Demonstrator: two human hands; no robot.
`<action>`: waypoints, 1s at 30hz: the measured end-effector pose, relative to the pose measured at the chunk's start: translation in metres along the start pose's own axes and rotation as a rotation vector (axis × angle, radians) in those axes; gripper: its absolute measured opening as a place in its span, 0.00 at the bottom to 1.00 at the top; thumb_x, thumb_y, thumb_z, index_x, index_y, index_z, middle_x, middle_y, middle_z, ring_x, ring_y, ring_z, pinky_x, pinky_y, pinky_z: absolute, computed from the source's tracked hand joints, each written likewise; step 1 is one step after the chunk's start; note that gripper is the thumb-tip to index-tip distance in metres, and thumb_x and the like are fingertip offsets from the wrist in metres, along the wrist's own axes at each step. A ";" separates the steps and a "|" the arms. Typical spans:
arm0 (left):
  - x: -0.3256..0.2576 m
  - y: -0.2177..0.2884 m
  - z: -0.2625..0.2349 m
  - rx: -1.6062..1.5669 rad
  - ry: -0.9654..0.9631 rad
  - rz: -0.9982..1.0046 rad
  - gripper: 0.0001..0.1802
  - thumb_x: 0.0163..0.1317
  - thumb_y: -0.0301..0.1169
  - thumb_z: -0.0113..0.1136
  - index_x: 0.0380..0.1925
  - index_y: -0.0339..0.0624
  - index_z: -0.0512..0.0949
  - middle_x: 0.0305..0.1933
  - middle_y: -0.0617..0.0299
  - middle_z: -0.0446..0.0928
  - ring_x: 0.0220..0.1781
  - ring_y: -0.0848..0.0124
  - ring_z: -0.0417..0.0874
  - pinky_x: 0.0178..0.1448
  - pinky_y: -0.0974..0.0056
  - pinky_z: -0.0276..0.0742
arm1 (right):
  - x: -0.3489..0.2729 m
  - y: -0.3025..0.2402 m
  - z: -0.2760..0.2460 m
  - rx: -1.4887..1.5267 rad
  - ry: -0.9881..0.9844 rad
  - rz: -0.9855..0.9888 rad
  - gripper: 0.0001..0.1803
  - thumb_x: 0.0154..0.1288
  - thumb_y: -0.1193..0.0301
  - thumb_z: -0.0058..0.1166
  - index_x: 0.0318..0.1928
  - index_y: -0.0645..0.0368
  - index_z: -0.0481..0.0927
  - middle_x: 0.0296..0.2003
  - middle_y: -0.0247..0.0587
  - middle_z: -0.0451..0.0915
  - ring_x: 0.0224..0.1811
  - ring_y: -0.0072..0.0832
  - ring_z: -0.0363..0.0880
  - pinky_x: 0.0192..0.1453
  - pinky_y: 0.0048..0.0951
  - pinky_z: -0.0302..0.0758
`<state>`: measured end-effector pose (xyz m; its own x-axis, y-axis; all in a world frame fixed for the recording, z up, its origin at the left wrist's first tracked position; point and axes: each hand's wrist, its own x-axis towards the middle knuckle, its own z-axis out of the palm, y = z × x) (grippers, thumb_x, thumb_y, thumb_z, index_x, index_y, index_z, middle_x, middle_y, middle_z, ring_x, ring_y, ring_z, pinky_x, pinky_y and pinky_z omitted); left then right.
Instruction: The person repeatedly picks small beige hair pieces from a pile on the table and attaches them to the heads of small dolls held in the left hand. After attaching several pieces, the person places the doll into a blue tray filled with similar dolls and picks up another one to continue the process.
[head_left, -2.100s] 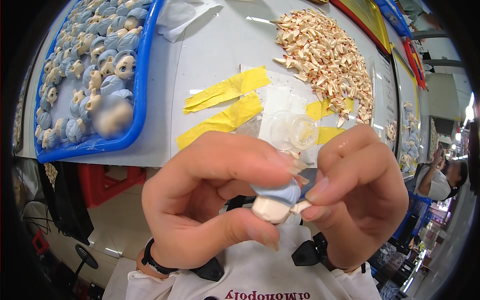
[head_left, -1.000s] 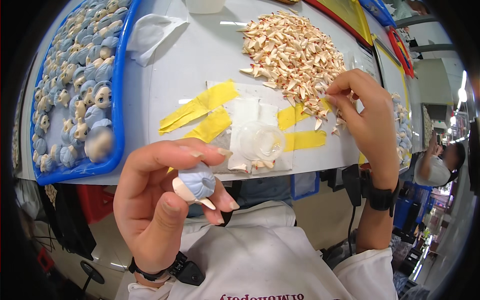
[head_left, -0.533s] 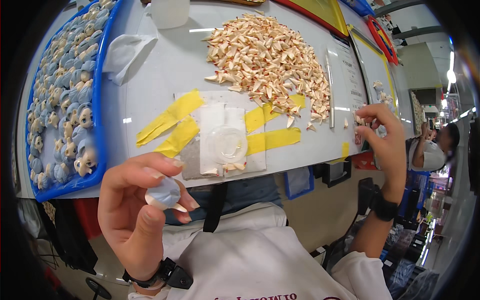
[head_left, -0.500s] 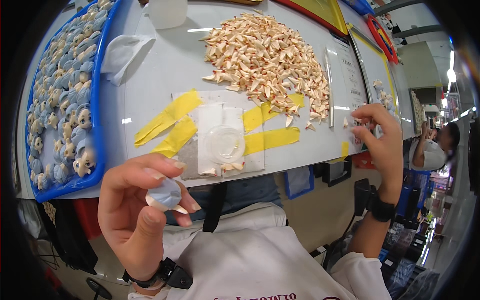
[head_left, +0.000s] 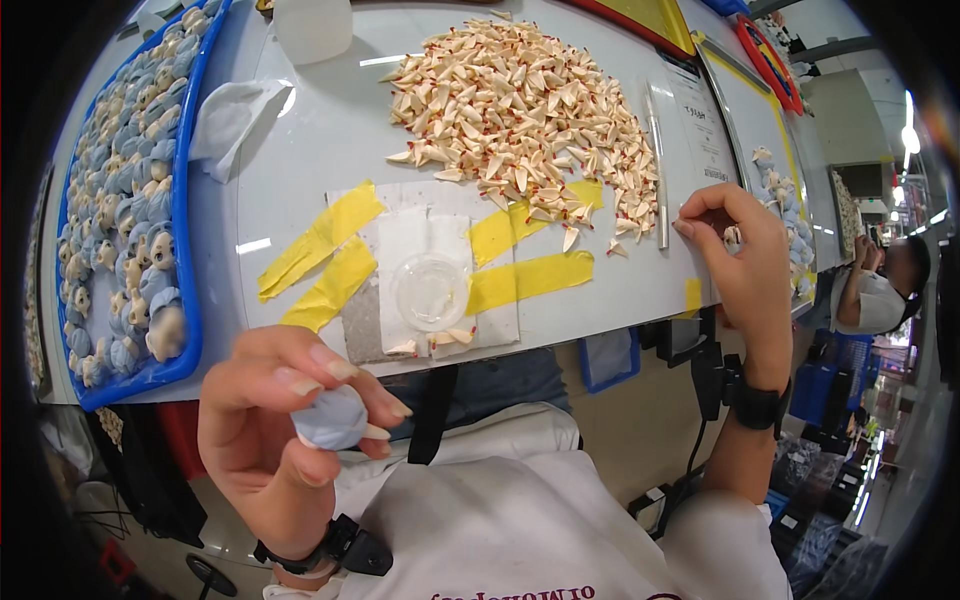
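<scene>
Pinching a small blue-grey figure piece [head_left: 332,418], the left hand [head_left: 270,430] held it up near the chest.
Its right hand [head_left: 738,262] was clenched on a tiny figure [head_left: 733,238] at the table's [head_left: 320,150] edge, beside the cream wedge pile [head_left: 520,110]; a blue tray [head_left: 186,250] lay beyond the left hand.

Left hand [head_left: 285,440] low and near, off the counter's [head_left: 330,150] front edge, pinching a small figure [head_left: 332,418]. Right hand [head_left: 745,265] at the counter's right front, next to a thin rod [head_left: 655,165]. Heap of small pieces [head_left: 520,120] at the back middle. In front of it, a little cup [head_left: 430,290] on a taped-down sheet [head_left: 400,250]. Tray [head_left: 185,250] of figures along the left edge; crumpled cloth [head_left: 232,112] just right of it. More figures [head_left: 775,190] beyond the right hand.
</scene>
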<state>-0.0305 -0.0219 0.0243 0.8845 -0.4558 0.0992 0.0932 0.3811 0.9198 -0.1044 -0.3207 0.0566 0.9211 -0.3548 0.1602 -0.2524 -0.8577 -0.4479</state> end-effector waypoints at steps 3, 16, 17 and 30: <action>-0.001 0.000 -0.002 0.034 -0.033 -0.014 0.21 0.52 0.40 0.63 0.40 0.42 0.67 0.40 0.60 0.63 0.28 0.73 0.71 0.21 0.77 0.65 | 0.003 0.001 -0.001 0.041 -0.023 0.026 0.05 0.46 0.79 0.53 0.27 0.67 0.74 0.24 0.42 0.76 0.24 0.27 0.72 0.30 0.23 0.68; -0.003 0.005 0.003 -0.036 0.094 -0.139 0.23 0.49 0.41 0.66 0.36 0.40 0.66 0.38 0.59 0.63 0.25 0.70 0.77 0.17 0.78 0.68 | 0.003 -0.001 0.001 0.013 0.060 -0.064 0.05 0.52 0.79 0.51 0.32 0.66 0.72 0.29 0.37 0.75 0.29 0.22 0.71 0.35 0.21 0.67; -0.003 0.004 0.002 -0.035 0.080 -0.127 0.23 0.49 0.40 0.66 0.35 0.40 0.66 0.38 0.59 0.63 0.25 0.70 0.77 0.18 0.78 0.68 | 0.000 -0.002 0.000 0.166 0.088 0.029 0.05 0.53 0.79 0.51 0.32 0.66 0.73 0.29 0.38 0.76 0.29 0.22 0.73 0.36 0.21 0.69; -0.001 0.004 -0.002 -0.097 -0.007 -0.162 0.29 0.47 0.43 0.67 0.39 0.34 0.66 0.36 0.50 0.70 0.28 0.69 0.76 0.25 0.72 0.71 | -0.025 -0.026 0.013 1.180 -0.135 0.051 0.07 0.51 0.79 0.57 0.32 0.65 0.74 0.29 0.45 0.76 0.29 0.27 0.75 0.32 0.21 0.72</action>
<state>-0.0303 -0.0177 0.0272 0.8510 -0.5233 -0.0440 0.2779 0.3776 0.8833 -0.1170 -0.2845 0.0529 0.9596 -0.2756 0.0565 0.0742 0.0542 -0.9958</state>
